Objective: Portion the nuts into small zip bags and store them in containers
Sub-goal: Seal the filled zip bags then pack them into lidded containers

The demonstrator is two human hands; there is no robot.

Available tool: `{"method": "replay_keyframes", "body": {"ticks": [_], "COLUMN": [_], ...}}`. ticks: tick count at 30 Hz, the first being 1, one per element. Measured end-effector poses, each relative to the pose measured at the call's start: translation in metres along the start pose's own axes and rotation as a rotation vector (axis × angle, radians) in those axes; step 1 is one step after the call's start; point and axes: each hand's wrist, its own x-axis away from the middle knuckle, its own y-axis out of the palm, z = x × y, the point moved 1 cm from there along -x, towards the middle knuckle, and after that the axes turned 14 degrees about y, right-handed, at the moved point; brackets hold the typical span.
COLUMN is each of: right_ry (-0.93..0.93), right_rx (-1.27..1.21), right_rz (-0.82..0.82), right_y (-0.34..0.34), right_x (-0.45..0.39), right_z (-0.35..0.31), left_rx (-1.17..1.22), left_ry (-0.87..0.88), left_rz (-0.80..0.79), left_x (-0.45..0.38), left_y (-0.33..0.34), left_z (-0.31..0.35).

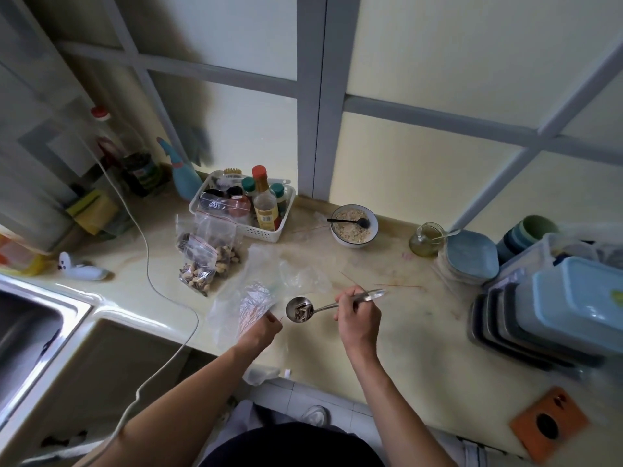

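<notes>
Head view: right grip (pixel 358 320) clenched on a metal spoon (pixel 303 308) loaded with nuts, held above the bench (pixel 404 332). Left grip (pixel 261 330) pinching an open zip bag (pixel 242 305) just beside the spoon bowl. Filled bags (pixel 205 261) beyond, near a white basket (pixel 266 230).
</notes>
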Motion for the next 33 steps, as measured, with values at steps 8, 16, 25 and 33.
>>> {"method": "replay_keyframes", "body": {"ticks": [8, 16, 25, 33], "right_ry": [0.064, 0.091, 0.124, 0.116], "right_rx": [0.052, 0.042, 0.089, 0.127], "right_rz": [-0.009, -0.024, -0.079, -0.175], "right_y": [-0.005, -0.014, -0.012, -0.005], "right_x": [0.0, 0.001, -0.005, -0.006], "right_z": [0.006, 0.003, 0.003, 0.001], "left_rx": [-0.215, -0.173, -0.107, -0.064], "left_ry": [0.132, 0.18, 0.165, 0.163], "left_rz": [0.045, 0.012, 0.003, -0.061], "left_x": [0.006, 0.005, 0.0, 0.004], "left_y": [0.007, 0.009, 0.01, 0.011], "left_z": [0.005, -0.001, -0.004, -0.031]}}
